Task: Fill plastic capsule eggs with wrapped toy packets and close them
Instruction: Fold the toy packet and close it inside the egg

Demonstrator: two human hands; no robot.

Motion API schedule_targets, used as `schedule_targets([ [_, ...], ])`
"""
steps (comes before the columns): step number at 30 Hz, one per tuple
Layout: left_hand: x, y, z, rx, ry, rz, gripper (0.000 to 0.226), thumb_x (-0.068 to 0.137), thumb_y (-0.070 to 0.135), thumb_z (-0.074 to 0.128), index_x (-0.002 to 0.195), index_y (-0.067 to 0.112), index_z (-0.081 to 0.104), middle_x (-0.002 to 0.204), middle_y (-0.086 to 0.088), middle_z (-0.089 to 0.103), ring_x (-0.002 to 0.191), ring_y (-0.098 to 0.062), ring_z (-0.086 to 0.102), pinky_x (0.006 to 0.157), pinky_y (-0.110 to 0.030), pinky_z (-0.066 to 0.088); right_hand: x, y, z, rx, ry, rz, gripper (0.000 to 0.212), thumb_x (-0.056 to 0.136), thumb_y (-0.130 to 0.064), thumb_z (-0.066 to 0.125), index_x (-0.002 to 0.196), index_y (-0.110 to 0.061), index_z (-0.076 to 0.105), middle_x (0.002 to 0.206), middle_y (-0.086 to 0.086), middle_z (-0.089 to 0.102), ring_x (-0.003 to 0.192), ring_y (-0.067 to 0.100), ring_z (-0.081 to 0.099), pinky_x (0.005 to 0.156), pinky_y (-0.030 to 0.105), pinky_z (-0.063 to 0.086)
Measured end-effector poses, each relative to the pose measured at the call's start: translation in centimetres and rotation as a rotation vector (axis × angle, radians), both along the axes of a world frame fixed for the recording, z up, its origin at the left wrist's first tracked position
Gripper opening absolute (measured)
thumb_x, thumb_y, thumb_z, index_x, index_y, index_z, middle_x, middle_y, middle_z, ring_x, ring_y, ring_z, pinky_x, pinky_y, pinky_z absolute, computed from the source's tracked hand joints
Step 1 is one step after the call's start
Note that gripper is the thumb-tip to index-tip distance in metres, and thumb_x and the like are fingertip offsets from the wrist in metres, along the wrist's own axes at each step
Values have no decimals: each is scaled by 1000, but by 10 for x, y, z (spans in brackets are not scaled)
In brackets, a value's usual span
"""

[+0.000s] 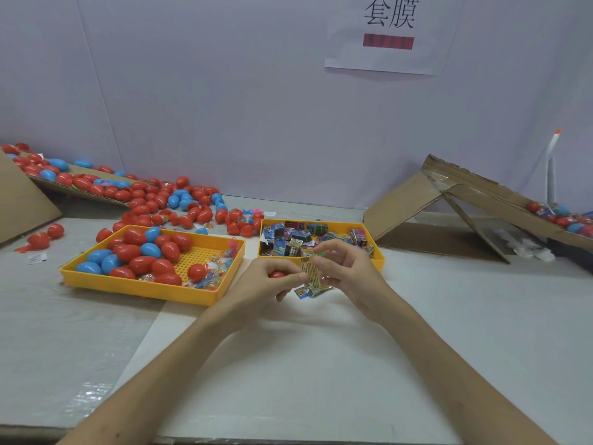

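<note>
"While both hands hover over the table (321,364), what do they grip?"

"My left hand (266,284) curls round a red capsule egg (277,274), mostly hidden by my fingers. My right hand (349,271) pinches a wrapped toy packet (313,273), touching the left thumb."

"And beyond?"

"Just behind sits the packet tray (340,223). Left of it is the egg tray (144,290), holding red and blue eggs. Farther back, loose eggs (150,205) lie scattered."

White table (321,364), yellow trays (141,289), loose eggs (205,215), cardboard (401,200)
</note>
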State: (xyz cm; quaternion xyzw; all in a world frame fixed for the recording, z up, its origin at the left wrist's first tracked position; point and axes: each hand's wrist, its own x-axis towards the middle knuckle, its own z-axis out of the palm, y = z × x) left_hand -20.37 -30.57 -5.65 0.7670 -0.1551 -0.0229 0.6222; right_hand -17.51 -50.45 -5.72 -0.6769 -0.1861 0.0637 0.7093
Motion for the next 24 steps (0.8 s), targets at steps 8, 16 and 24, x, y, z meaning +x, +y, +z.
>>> schedule_targets([
  [8,3,1,-4,-26,-11,75,17,90,25,76,78,12,74,57,4,54,54,-9,46,53,-13,37,-4,2,0,-59,-80,13,9,76,-24,80,77,-20,72,73,-1,67,69,12,61,67,23,51],
  [16,4,1,-5,-8,-68,121,12,93,23,72,88,14,77,55,10,54,54,-7,47,55,-14,40,-2,2,-3,-113,-50,-57,5,85,-6,76,89,-8,75,80,3,74,75,13,69,69,22,54],
  [24,5,1,-4,11,-77,197,10,93,21,73,87,14,77,55,14,56,54,-3,48,55,-15,40,-7,4,3,-98,-83,-101,13,84,-5,78,90,-16,78,87,5,78,80,13,72,69,19,53],
])
